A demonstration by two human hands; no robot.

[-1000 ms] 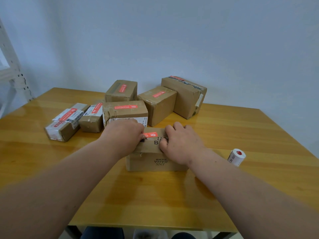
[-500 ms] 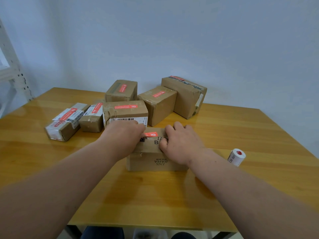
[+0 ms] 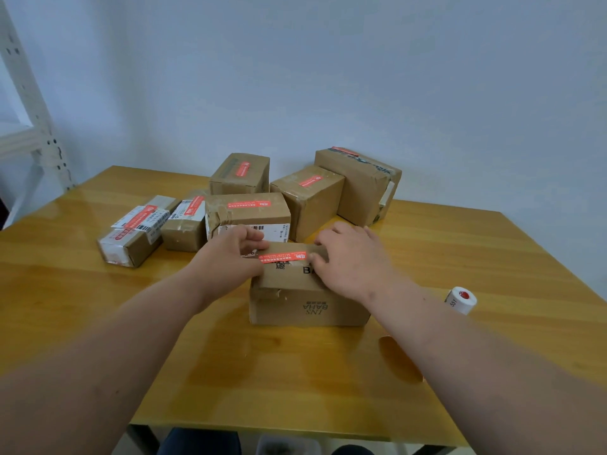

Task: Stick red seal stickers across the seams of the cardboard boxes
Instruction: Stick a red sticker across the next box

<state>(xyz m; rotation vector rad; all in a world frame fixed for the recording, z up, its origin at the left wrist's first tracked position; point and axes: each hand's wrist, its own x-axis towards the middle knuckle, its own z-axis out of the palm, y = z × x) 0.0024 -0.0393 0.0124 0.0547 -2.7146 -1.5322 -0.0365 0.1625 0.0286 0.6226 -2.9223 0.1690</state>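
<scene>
A cardboard box (image 3: 308,307) printed "INS BAHA" stands on the table in front of me. A red seal sticker (image 3: 284,257) lies flat across its top seam. My left hand (image 3: 226,261) rests on the box's left top edge, fingers loosely curled, touching the sticker's left end. My right hand (image 3: 351,257) lies on the right side of the top, fingertips pressing the sticker's right end. A white roll of red stickers (image 3: 460,300) lies on the table to the right of my right forearm.
Several sealed cardboard boxes (image 3: 248,213) with red stickers crowd the wooden table (image 3: 295,372) behind the near box, from a flat parcel (image 3: 134,229) at left to a tall box (image 3: 361,185) at back right. A white metal shelf frame (image 3: 29,119) stands at far left.
Both hands have slid apart along the box top, the left one leftward and the right one rightward. Much more of the red sticker now shows between them.
</scene>
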